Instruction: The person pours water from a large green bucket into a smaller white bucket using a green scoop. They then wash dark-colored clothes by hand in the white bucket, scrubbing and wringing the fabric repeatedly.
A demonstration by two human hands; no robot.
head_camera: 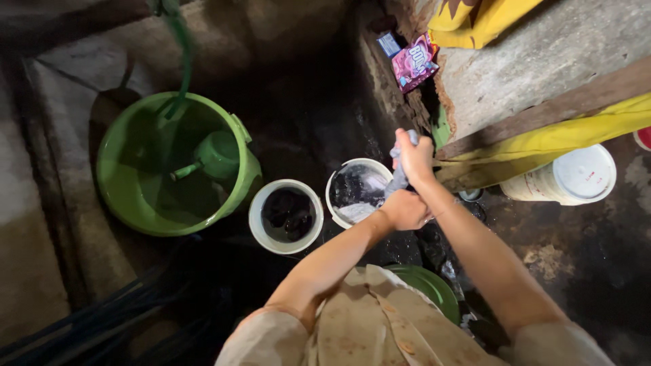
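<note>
Dark, wet concrete floor (pixel 597 264) spreads below me, with a raised concrete ledge (pixel 515 68) at the upper right. Both my hands are clamped on a twisted, wet grey cloth (pixel 399 177): my right hand (pixel 415 157) grips its upper end, my left hand (pixel 405 209) grips its lower end, one fist above the other. The cloth hangs just over the rim of a small white plastic bucket (pixel 340 203) holding dark water and suds. Just beside it to the left stands another small white bucket (pixel 256 218) with dark cloth inside. Further left sits a big round green plastic tub (pixel 119 196) of water with a green dipper (pixel 213 157) floating in it and a green hose (pixel 182 47) hanging in. A purple sachet (pixel 415 62) lies on the ledge's edge. A white lidded pail (pixel 576 176) stands on the right.
</note>
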